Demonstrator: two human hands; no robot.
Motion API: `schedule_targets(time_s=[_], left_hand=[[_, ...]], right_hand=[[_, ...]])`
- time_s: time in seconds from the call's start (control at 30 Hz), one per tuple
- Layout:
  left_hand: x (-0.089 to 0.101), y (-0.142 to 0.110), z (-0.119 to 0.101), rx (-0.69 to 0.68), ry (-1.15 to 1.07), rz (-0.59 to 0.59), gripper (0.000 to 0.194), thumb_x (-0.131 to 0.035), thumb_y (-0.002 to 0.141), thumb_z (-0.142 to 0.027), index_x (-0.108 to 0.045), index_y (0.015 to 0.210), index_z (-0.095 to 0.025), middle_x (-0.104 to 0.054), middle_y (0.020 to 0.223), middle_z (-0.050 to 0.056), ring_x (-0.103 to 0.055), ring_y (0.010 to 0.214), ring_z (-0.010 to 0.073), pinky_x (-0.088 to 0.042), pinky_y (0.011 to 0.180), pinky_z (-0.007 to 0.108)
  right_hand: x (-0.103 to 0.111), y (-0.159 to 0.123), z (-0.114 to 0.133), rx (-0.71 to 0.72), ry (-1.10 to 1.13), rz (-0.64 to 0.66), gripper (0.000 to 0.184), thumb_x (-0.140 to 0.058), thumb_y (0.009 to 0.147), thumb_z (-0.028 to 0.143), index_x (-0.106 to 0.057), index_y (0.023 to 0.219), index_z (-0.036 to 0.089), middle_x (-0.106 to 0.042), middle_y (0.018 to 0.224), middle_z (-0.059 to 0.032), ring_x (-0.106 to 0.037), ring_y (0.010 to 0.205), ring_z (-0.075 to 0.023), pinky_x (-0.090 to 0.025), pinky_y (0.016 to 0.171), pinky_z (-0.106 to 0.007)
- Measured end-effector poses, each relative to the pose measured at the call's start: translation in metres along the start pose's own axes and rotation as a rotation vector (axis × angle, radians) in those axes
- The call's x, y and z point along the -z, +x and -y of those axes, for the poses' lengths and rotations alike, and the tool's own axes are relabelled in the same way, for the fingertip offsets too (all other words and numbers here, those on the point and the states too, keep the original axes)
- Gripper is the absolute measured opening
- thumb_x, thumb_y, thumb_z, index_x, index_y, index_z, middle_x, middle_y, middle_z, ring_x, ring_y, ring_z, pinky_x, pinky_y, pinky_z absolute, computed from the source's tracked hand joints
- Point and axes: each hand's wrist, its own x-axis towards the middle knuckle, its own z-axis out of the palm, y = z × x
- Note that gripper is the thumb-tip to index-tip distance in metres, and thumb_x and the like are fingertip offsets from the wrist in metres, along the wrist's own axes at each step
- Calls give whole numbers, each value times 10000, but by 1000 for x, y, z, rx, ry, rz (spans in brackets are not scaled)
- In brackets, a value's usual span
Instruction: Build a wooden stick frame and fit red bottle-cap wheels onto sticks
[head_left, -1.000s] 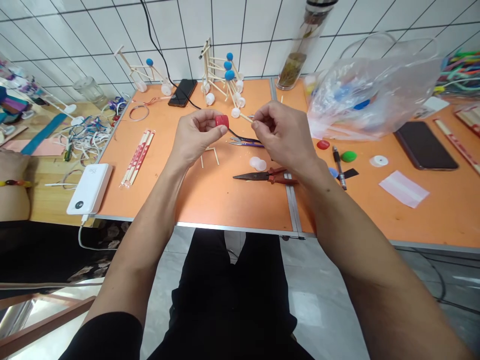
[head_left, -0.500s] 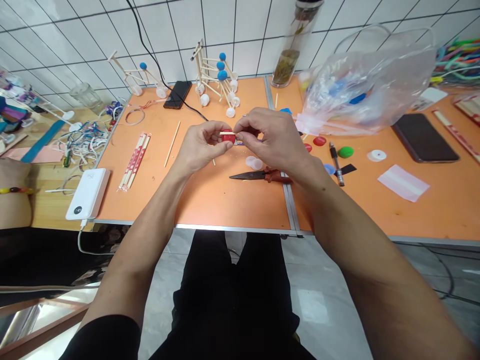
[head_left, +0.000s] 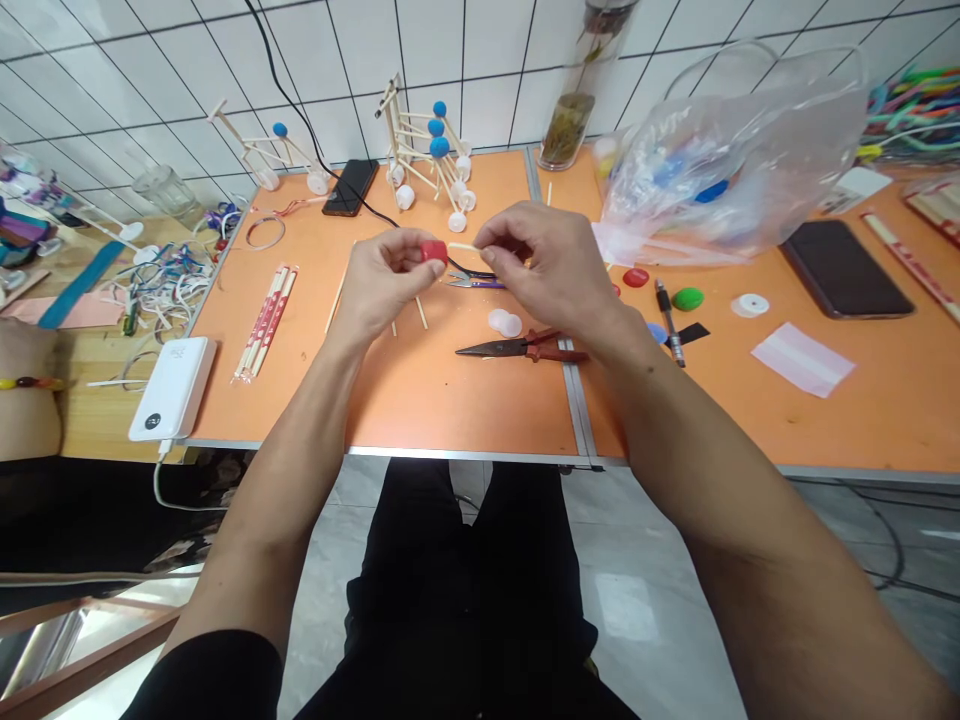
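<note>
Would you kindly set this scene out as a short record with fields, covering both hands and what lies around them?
Left hand: holds a red piece
Right hand: holds a short pale stick, pointing toward the red piece
Nearer the table's front edge: pliers, translucent discs
Toward the wall: stick frame with blue balls
Left side: white power bank
Right side: clear plastic bag

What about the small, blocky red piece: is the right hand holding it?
No: the left hand pinches the red piece, while the right hand holds a thin, pale wooden stick.
</note>
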Motion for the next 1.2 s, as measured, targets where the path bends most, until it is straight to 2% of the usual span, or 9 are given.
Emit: schedule_targets(time_s=[0.07,0.1,0.23,0.37,0.5,0.7,0.87,1.2], left_hand=[[9,6,2,34,-49,-68,300,-1043,808,-408,-837,962,-253,-872,937,33,-827,904,183,-665,868,323],[14,9,4,66,-88,-76,327,-1041,810,-459,-832,964,-260,-877,940,34,-837,894,180,-678,854,318],[25,14,10,181,-196,24,486,-1066,765,-624,-822,989,-269,-909,994,57,-887,938,194,-720,855,300],[22,13,11,193,-230,85,548,-1070,779,-674,-797,1006,-258,-919,990,71,-924,1018,233,-739,884,297],[18,9,7,233,-282,86,538,-1087,793,-623,-788,1013,-233,-929,1006,80,-933,1017,227,-735,867,266],[14,6,1,317,-431,31,421,-1072,871,-461,-791,1041,-197,-949,1083,70,-919,899,147,-705,827,175],[14,6,1,354,-466,9,352,-1049,907,-394,-795,1045,-194,-950,1066,65,-916,866,142,-702,817,170],[10,3,-6,337,-461,28,329,-1039,918,-384,-795,1026,-190,-944,1030,63,-906,828,141,-703,778,173]], right_hand=[[0,1,-3,-41,-26,-6,233,-653,1125,295,-877,1184,320,-892,1172,-78,-796,1055,-320,-648,965,-504],[-1,1,-3,-50,-52,33,244,-649,1108,261,-883,1161,303,-898,1162,-79,-801,1046,-318,-640,961,-497],[-9,-2,1,-67,-224,309,299,-616,1061,155,-903,1112,223,-913,1169,-117,-811,1066,-326,-566,897,-451],[-17,-5,10,-85,-343,433,324,-586,1089,138,-899,1142,202,-912,1220,-139,-799,1051,-325,-448,790,-418],[-18,-6,17,-91,-379,474,328,-575,1090,114,-887,1142,203,-912,1246,-137,-796,1088,-334,-370,754,-411],[-18,-4,22,-94,-386,534,330,-566,1097,105,-879,1163,184,-901,1285,-138,-799,1158,-330,-368,768,-406],[-20,-4,24,-103,-399,554,328,-565,1117,120,-874,1198,195,-897,1320,-131,-792,1176,-331,-338,765,-405],[-27,-9,15,-67,-364,511,325,-603,1084,140,-899,1164,249,-892,1256,-104,-753,1067,-302,-393,820,-392]])
